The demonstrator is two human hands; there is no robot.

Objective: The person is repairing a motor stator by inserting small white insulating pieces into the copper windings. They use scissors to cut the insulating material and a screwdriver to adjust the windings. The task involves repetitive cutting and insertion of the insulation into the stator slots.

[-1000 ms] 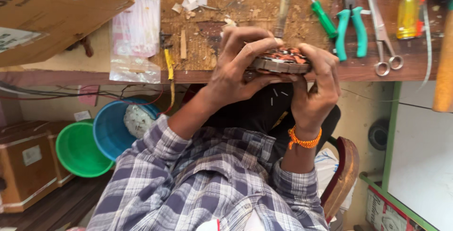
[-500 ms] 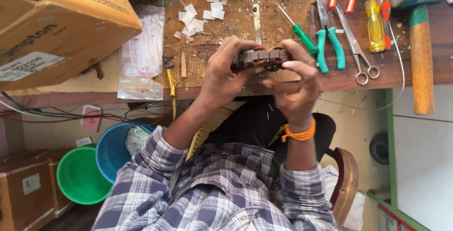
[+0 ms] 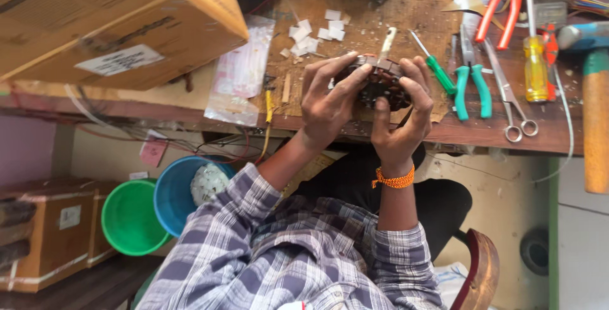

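Both hands hold a small round motor stator (image 3: 379, 85), dark with copper windings, just above the wooden workbench (image 3: 406, 12). My left hand (image 3: 327, 101) grips its left side, fingers curled over the top. My right hand (image 3: 401, 116), with an orange thread band at the wrist, grips the right side, thumb pressed on the face of the stator. A thin pale-handled tool (image 3: 387, 42) lies on the bench right behind the part. Much of the stator is hidden by my fingers.
A large cardboard box (image 3: 114, 25) sits at the bench's left, beside a clear plastic bag (image 3: 238, 75) and white paper scraps (image 3: 314, 31). Right of my hands lie a green screwdriver (image 3: 434, 66), teal pliers (image 3: 472, 88), scissors (image 3: 510, 104), a yellow screwdriver (image 3: 535, 63) and a hammer (image 3: 595, 107). Blue (image 3: 174, 196) and green (image 3: 130, 218) buckets stand below.
The stator has been turned in my hands and now sits over the bench edge rather than below it. The view has shifted, showing more of the bench.
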